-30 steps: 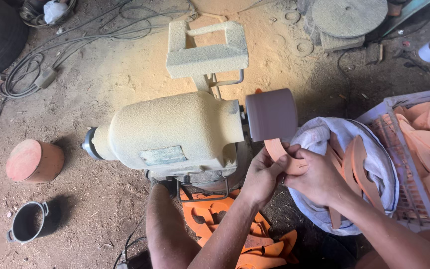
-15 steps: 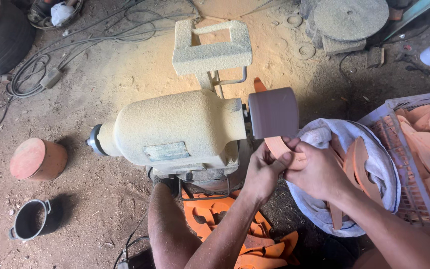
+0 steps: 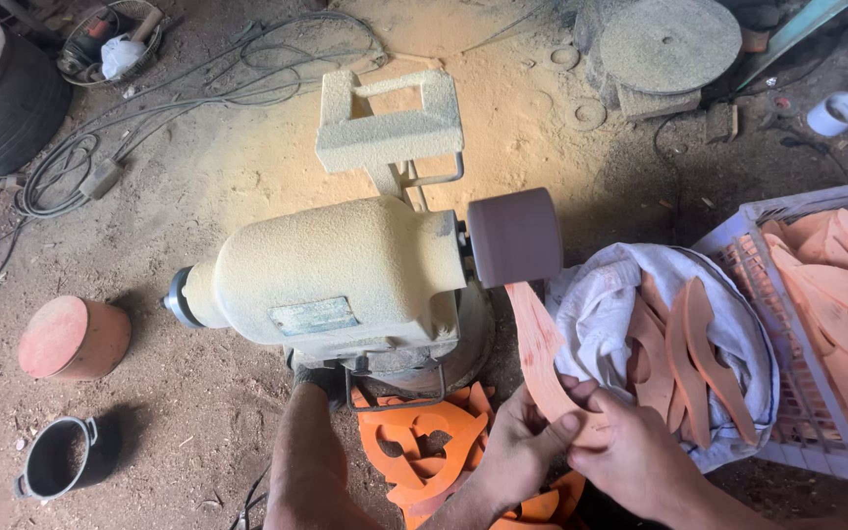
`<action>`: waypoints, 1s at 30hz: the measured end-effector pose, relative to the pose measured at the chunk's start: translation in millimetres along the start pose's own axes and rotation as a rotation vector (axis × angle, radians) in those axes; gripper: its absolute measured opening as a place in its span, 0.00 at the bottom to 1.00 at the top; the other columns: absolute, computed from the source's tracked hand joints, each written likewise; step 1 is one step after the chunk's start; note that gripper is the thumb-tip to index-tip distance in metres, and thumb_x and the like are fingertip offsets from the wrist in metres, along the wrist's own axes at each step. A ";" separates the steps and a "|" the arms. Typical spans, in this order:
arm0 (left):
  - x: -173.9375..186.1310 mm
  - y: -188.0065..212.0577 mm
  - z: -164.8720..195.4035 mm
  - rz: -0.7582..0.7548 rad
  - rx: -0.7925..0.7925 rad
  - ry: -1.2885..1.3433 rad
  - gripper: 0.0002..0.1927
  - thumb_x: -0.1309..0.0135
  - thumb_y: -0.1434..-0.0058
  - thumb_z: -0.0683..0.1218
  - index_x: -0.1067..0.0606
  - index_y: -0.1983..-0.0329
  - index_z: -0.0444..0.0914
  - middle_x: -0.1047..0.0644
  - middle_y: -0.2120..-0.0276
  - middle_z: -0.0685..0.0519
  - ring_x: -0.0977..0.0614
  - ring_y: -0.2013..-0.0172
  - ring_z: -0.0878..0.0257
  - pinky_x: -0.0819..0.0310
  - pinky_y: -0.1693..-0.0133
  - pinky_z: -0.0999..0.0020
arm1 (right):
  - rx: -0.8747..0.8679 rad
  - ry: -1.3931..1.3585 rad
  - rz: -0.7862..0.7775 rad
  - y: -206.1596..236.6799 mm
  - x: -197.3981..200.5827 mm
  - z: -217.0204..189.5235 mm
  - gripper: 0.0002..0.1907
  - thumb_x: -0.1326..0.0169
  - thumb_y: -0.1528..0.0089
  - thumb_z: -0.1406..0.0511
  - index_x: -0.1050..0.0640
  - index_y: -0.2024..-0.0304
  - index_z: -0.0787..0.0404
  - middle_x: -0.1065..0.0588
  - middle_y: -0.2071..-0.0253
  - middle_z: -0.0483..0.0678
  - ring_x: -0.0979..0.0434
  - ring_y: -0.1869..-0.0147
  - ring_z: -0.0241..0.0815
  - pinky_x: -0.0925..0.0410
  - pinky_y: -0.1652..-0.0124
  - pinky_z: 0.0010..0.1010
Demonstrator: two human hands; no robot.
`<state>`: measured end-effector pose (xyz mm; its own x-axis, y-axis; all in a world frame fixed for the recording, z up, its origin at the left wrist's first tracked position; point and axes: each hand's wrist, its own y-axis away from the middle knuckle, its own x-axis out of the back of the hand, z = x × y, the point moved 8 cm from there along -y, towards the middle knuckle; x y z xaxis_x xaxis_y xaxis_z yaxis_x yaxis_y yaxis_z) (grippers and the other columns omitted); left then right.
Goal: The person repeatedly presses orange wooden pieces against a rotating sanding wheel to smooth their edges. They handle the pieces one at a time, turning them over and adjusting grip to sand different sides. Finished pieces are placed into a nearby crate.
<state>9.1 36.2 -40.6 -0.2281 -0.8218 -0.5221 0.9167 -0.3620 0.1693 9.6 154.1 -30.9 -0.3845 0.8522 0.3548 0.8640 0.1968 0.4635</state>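
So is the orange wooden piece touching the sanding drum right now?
Touching. The head view shows the tip of the orange wooden piece meeting the underside of the sanding drum with no gap, while the left hand and right hand grip its lower end.

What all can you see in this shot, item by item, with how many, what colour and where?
bench sander motor: one, cream, centre, on a stand
sanding drum: one, brown, on the motor's right end
curved wooden piece: one, orange, held up to the drum
cloth-lined basin: one, white, right of the drum, holding more orange pieces
crate: one, pale, far right, full of orange pieces
pile of cut pieces: several, orange, on the ground under the motor
round container: one, reddish, left
pot: one, black, lower left
cables: several, dark, upper left
tyre: one, black, top left
left hand: gripping the piece
right hand: gripping the piece
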 end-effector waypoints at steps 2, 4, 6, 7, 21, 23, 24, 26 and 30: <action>5.5 -7.3 4.8 0.027 0.028 -0.068 0.17 0.47 0.30 0.41 0.30 0.39 0.33 0.21 0.49 0.49 0.20 0.49 0.64 0.25 0.43 0.67 | 0.069 0.021 -0.044 -15.5 -0.4 -12.5 0.37 0.38 0.47 0.69 0.32 0.35 0.57 0.15 0.55 0.44 0.14 0.53 0.37 0.21 0.49 0.28; 18.7 -29.5 16.0 0.064 0.076 -0.145 0.16 0.49 0.29 0.43 0.29 0.40 0.32 0.20 0.52 0.48 0.19 0.52 0.62 0.23 0.46 0.66 | 0.117 0.053 -0.016 -32.2 9.5 -28.4 0.36 0.39 0.47 0.69 0.31 0.35 0.58 0.14 0.56 0.45 0.14 0.54 0.38 0.21 0.50 0.28; 22.1 -52.1 34.2 0.051 -0.008 -0.085 0.17 0.49 0.30 0.42 0.30 0.40 0.33 0.20 0.48 0.50 0.19 0.50 0.64 0.24 0.43 0.68 | 0.147 0.095 0.077 -51.1 23.4 -46.8 0.35 0.36 0.47 0.67 0.29 0.37 0.60 0.14 0.58 0.47 0.12 0.55 0.39 0.22 0.51 0.30; 23.5 -65.1 44.1 0.038 -0.061 -0.059 0.17 0.50 0.30 0.42 0.30 0.40 0.33 0.19 0.47 0.50 0.19 0.49 0.65 0.25 0.42 0.69 | 0.098 0.169 0.076 -62.0 27.1 -51.8 0.30 0.36 0.45 0.66 0.28 0.40 0.60 0.14 0.58 0.46 0.12 0.55 0.38 0.22 0.51 0.29; 18.0 -60.8 42.2 0.000 -0.143 -0.052 0.16 0.48 0.30 0.40 0.34 0.41 0.32 0.20 0.46 0.47 0.19 0.47 0.64 0.25 0.41 0.64 | 0.354 0.157 0.224 -55.0 20.5 -48.0 0.23 0.38 0.47 0.70 0.28 0.49 0.63 0.14 0.69 0.48 0.12 0.65 0.37 0.21 0.61 0.28; 16.3 -53.2 32.9 -0.013 -0.127 -0.061 0.16 0.48 0.30 0.40 0.34 0.41 0.32 0.20 0.45 0.46 0.19 0.47 0.63 0.25 0.40 0.64 | 0.364 0.197 0.254 -48.4 19.7 -36.1 0.25 0.37 0.48 0.70 0.28 0.49 0.63 0.15 0.68 0.49 0.12 0.64 0.37 0.21 0.60 0.27; 16.5 -47.4 27.5 -0.010 -0.117 -0.074 0.16 0.49 0.29 0.40 0.34 0.41 0.32 0.20 0.45 0.46 0.19 0.47 0.63 0.26 0.39 0.64 | 0.369 0.214 0.268 -44.2 18.6 -30.2 0.26 0.36 0.49 0.70 0.27 0.49 0.63 0.15 0.68 0.50 0.12 0.64 0.37 0.21 0.60 0.27; 17.4 -34.4 16.6 -0.003 -0.102 -0.092 0.16 0.49 0.29 0.39 0.34 0.41 0.32 0.20 0.45 0.46 0.20 0.46 0.64 0.26 0.38 0.65 | 0.303 0.156 0.210 -38.0 9.7 -12.8 0.28 0.37 0.49 0.70 0.28 0.46 0.61 0.16 0.65 0.48 0.11 0.63 0.38 0.19 0.61 0.27; 9.6 6.7 -15.3 0.000 -0.019 -0.021 0.17 0.47 0.29 0.39 0.32 0.39 0.32 0.21 0.46 0.48 0.21 0.47 0.64 0.27 0.40 0.67 | 0.162 0.158 0.090 -7.2 -10.0 19.0 0.35 0.32 0.49 0.67 0.29 0.40 0.58 0.14 0.68 0.46 0.14 0.60 0.37 0.22 0.56 0.28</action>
<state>18.1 32.6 -57.4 -0.2344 -0.8311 -0.5043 0.9228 -0.3533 0.1534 13.4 153.4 -53.3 -0.3384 0.7859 0.5176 0.9331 0.2093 0.2923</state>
